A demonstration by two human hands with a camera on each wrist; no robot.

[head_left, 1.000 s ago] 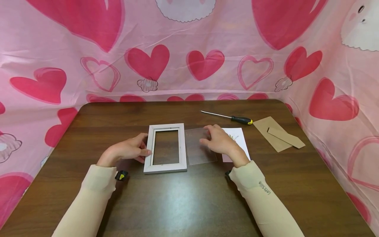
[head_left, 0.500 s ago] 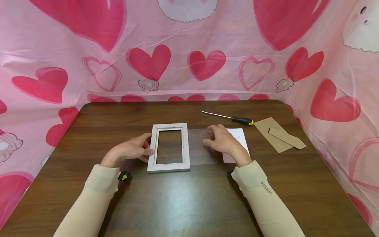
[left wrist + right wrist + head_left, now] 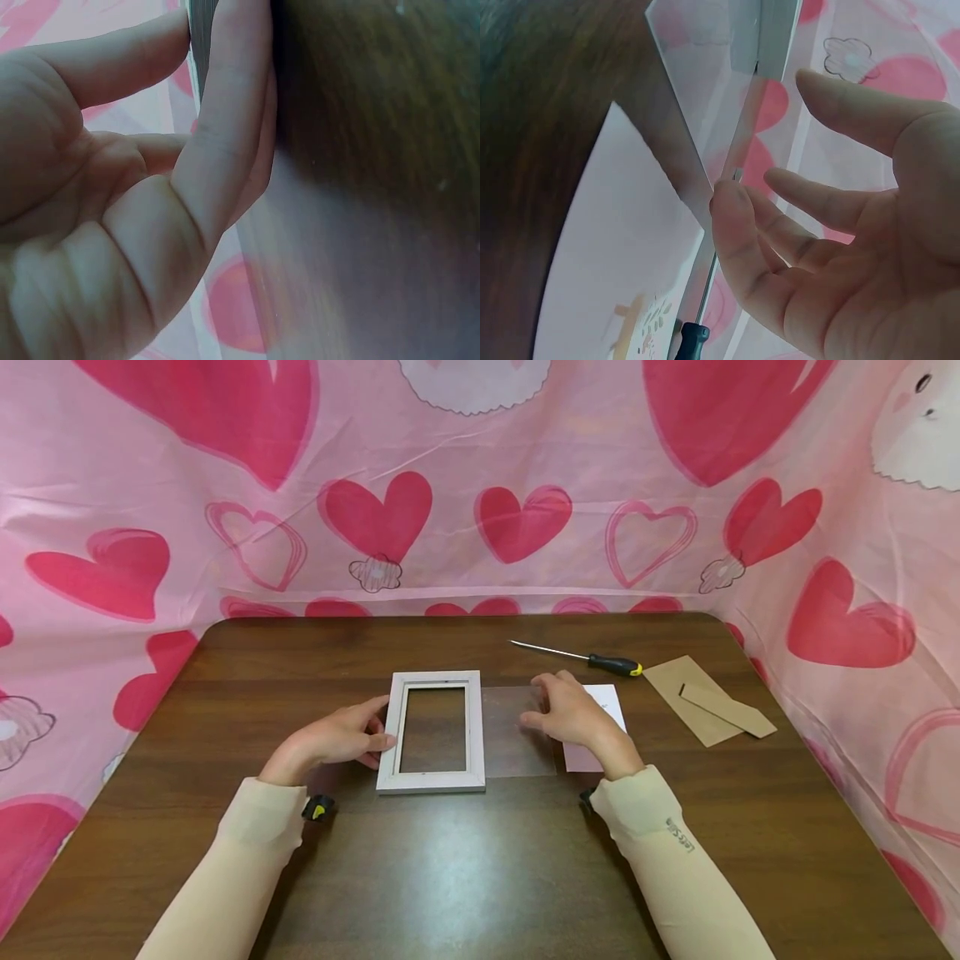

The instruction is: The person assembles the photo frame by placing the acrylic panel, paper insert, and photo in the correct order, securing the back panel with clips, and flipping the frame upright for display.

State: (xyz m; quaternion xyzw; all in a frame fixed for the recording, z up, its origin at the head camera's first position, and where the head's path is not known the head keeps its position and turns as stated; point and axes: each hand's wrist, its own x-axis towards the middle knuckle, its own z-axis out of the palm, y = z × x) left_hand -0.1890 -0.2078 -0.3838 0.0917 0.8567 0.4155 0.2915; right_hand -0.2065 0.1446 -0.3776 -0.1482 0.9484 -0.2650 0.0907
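Observation:
A white picture frame [image 3: 475,727] with an open middle lies on the brown table. My left hand [image 3: 341,739] grips its left side, thumb over the top and fingers along the outer edge, as the left wrist view also shows. Right of the frame lies a clear sheet [image 3: 512,753], its left edge next to or under the frame. My right hand [image 3: 568,714] hovers over the sheet's right part, fingers loosely bent and thumb apart. In the right wrist view, a fingertip is close to the corner of the sheet [image 3: 697,90]; contact cannot be told. That hand partly covers a printed card [image 3: 583,758].
Behind the right hand lies a screwdriver [image 3: 615,666] with a black and yellow handle. Farther right, a brown backing board [image 3: 678,675] has a stand leg [image 3: 731,710] across it. A pink heart-print cloth [image 3: 450,468] hangs around the table's back and sides.
The frame has slid right with my left hand, closing up to the clear sheet. My right hand has shifted slightly right and uncovers a little more of the sheet.

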